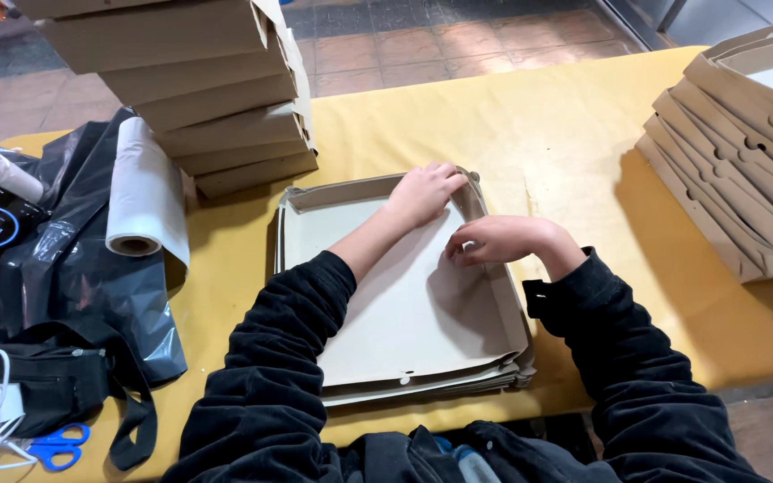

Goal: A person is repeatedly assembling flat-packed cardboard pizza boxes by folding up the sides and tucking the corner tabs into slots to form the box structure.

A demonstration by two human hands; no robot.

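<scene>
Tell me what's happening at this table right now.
A person in black sleeves is folding a flat grey cardboard box on a yellow-covered table. The left hand presses the far right corner's flap, and the right hand grips the right side wall beside it. Finished boxes are stacked at the far left, and unfolded blanks are piled at the right.

cardboard tray (pixel 386 304): grey-beige | tablecloth (pixel 530 125): mustard yellow | sleeves (pixel 270 376): black | scissors (pixel 57 445): blue handles
</scene>
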